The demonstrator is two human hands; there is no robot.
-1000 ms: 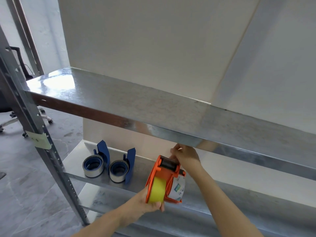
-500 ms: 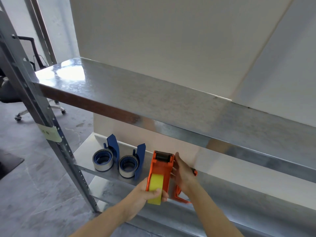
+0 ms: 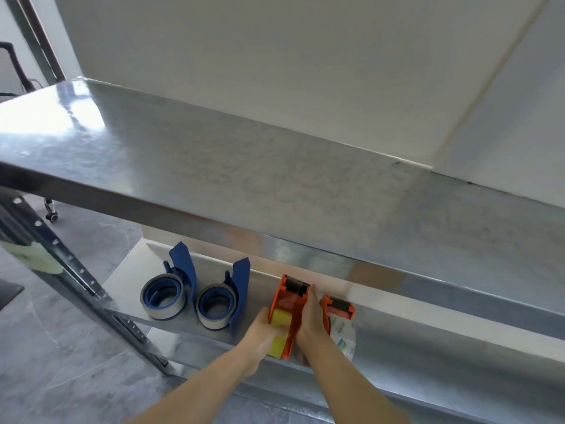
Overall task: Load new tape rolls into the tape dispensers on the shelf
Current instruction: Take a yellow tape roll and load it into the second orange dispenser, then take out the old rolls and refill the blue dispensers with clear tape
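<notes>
An orange tape dispenser (image 3: 290, 304) is sitting on the lower shelf (image 3: 428, 341), near the middle of that shelf's front edge. It is carrying a yellow tape roll (image 3: 277, 332) at its near end and a black roller at its far end. The picture is blurring there.

The left hand (image 3: 259, 334) is gripping the yellow tape roll from the left, fingers curled against it. The right hand (image 3: 312, 321) is clasping the dispenser's right side, fingers reaching up toward the roller.

The dispenser's long axis is running front to back across the lower shelf, with the roller end pointing at the back. A second orange dispenser (image 3: 338, 310) is lying just right of it, and two blue dispensers (image 3: 224, 299) holding rolls are standing toward the shelf's left end.
</notes>
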